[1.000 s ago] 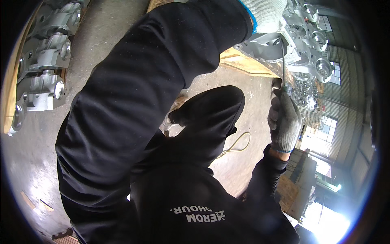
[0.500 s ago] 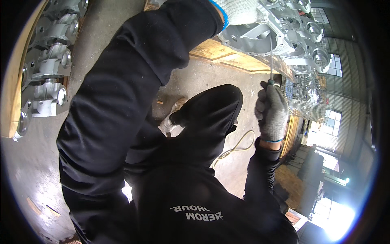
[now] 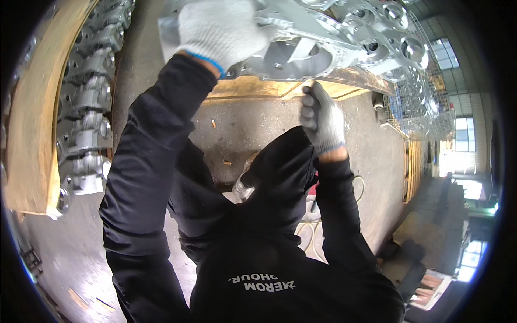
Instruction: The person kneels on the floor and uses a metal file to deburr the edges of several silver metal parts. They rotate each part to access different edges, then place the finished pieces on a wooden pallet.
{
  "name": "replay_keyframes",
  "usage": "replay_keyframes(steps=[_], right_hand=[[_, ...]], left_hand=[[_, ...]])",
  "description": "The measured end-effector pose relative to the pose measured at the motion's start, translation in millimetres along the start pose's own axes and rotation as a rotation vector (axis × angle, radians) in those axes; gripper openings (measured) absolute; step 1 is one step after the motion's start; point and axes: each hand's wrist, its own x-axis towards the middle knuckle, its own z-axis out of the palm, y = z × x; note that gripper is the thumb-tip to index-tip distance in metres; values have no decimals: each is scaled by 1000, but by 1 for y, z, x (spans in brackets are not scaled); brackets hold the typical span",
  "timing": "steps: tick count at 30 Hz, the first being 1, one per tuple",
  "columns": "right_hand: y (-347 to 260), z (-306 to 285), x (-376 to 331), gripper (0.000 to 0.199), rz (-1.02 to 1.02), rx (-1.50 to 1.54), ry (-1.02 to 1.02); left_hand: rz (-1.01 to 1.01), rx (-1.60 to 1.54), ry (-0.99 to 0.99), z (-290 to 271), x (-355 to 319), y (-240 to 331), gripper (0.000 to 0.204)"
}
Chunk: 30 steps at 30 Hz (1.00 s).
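Note:
My left hand (image 3: 221, 32), in a white knit glove with a blue cuff, grips the near end of a silver metal casting (image 3: 318, 37) with round bores, at the top of the view. The casting rests on a wooden pallet (image 3: 253, 89). My right hand (image 3: 322, 118), in a grey glove, is a closed fist pressed up against the casting's lower edge. The thin metal tool in it is almost wholly hidden by the fingers. Both arms wear black sleeves.
A row of similar silver castings (image 3: 86, 107) lies on a wooden board (image 3: 32, 134) at the left. A wire mesh cage (image 3: 425, 102) stands at the right. Below is a stained concrete floor (image 3: 258, 129) with a light cable (image 3: 358, 188).
My right hand has risen along the thin tool until it meets the casting's edge. My left hand has stayed on the casting, and the view has tilted so the casting sits lower and more central.

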Motion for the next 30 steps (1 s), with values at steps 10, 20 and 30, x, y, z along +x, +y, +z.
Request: replay_keyframes(steps=[10, 20, 30], right_hand=[[17, -18, 21, 30, 152, 615, -324], [-6, 11, 15, 34, 86, -72, 40], [11, -16, 18, 41, 32, -193, -65]], left_hand=[[-149, -31, -119, -1, -1, 3, 55], [-60, -143, -59, -16, 6, 13, 51], [-173, -63, -269, -32, 15, 24, 61]])
